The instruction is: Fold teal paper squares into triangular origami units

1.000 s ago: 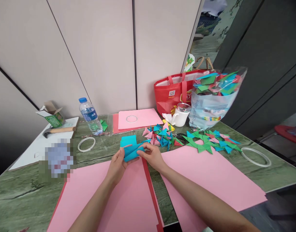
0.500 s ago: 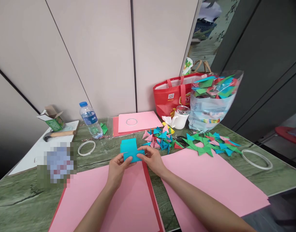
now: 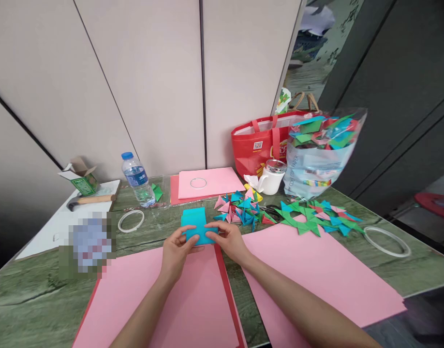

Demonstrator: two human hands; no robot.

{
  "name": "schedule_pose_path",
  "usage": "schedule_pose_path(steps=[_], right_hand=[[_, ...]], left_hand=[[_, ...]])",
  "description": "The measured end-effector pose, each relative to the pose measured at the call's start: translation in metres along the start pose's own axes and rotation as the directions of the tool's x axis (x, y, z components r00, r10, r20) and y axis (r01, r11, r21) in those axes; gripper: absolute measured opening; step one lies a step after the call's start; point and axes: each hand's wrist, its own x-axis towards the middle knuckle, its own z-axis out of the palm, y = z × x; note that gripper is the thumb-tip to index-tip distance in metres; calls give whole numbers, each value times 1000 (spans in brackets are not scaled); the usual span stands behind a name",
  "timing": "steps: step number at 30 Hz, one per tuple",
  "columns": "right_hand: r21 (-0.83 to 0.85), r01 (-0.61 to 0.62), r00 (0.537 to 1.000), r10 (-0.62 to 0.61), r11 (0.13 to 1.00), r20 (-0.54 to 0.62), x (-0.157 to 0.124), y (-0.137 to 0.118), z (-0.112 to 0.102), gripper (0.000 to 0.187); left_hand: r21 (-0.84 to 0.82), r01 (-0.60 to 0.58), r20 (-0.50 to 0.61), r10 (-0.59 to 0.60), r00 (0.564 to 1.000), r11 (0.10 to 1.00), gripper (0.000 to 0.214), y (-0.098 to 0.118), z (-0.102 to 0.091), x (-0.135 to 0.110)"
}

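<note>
Between my two hands is a small piece of blue paper (image 3: pixel 200 235), held just above the far edge of a pink paper sheet (image 3: pixel 171 290). My left hand (image 3: pixel 177 249) pinches its left side between thumb and fingers. On the right side, my right hand (image 3: pixel 227 239) grips it the same way, thumb in front. Right behind it lies a stack of blue paper pieces (image 3: pixel 193 215), partly covered by the held one. A pile of folded paper triangles (image 3: pixel 240 208) in blue, pink, green and red sits beyond my right hand.
More pink sheets (image 3: pixel 316 275) lie at right, near linked green and blue folded pieces (image 3: pixel 309 220) and a white ring (image 3: pixel 387 241). Along the back stand a water bottle (image 3: pixel 138 179), a white mug (image 3: pixel 272 178), a red bag (image 3: pixel 249 145) and a filled plastic bag (image 3: pixel 312 169). A hammer (image 3: pixel 91 200) lies left.
Both hands keep their grip on the blue paper, and my left fingers have shifted slightly along its edge. The whole view has moved a little; the things on the table stay put.
</note>
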Motion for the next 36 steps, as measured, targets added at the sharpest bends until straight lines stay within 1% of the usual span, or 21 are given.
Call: schedule_pose_path(steps=[3,7,10,20,28,33,36], right_hand=[[-23,7,1000,-7,1000,1,0,1,0,20],[4,-26,1000,26,1000,-2,0,2,0,21],[10,-30,1000,30,999,-7,1,3,0,19],[10,-49,999,49,999,-8,3,5,-1,22],[62,-63,998,63,996,4,5,6,-3,20],[103,-117,992,112,988,52,8,5,-6,22],[135,-118,992,110,984,62,8,5,-6,24]], left_hand=[[0,-3,-4,3,1000,1000,33,0,0,0],[-6,-7,-15,7,1000,1000,32,0,1,1],[1,-11,-23,11,1000,1000,31,0,1,1],[63,-40,-19,42,999,997,38,4,3,-1],[75,-76,-16,78,997,994,26,0,3,-2],[84,-80,-10,81,997,993,24,0,3,-2],[81,-83,-13,85,996,993,24,0,4,-2]])
